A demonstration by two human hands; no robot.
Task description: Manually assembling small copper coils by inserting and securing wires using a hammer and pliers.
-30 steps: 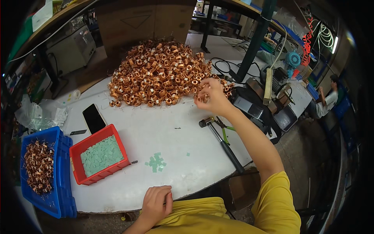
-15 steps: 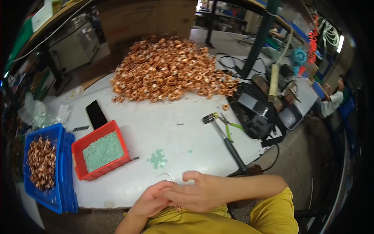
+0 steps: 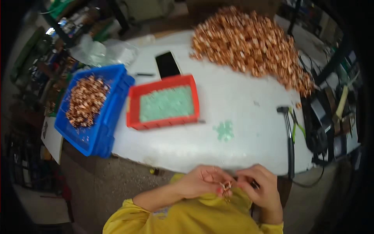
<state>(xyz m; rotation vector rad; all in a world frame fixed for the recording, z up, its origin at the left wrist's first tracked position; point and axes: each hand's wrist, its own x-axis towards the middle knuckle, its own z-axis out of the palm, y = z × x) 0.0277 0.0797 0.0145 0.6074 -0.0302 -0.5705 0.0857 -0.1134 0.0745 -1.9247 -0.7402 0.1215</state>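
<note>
Close to my body, below the table's front edge, my left hand point(image 3: 200, 181) pinches a small copper wire coil point(image 3: 226, 187) with thin loose wire ends. My right hand point(image 3: 263, 187) is beside it on the right, its fingers curled and close to the coil. Something small and dark shows between those fingers, too blurred to name. Ahead of both hands, a loose cluster of small pale green pieces point(image 3: 224, 130) lies on the white table point(image 3: 241, 101). A red tray point(image 3: 163, 124) to the left holds many more such green pieces.
Far left stands a blue bin point(image 3: 105, 132) with copper coils, near a clear plastic bag point(image 3: 105, 52). A phone point(image 3: 168, 64) lies behind the red tray. A large heap of copper coils point(image 3: 249, 43) fills the back right. A hammer point(image 3: 290, 144) and green-handled pliers point(image 3: 298, 126) lie right.
My view has swung left, so the table's things sit farther right in it. My hands, overlapping before, are now side by side, and the coil shows plainly in my left fingers.
</note>
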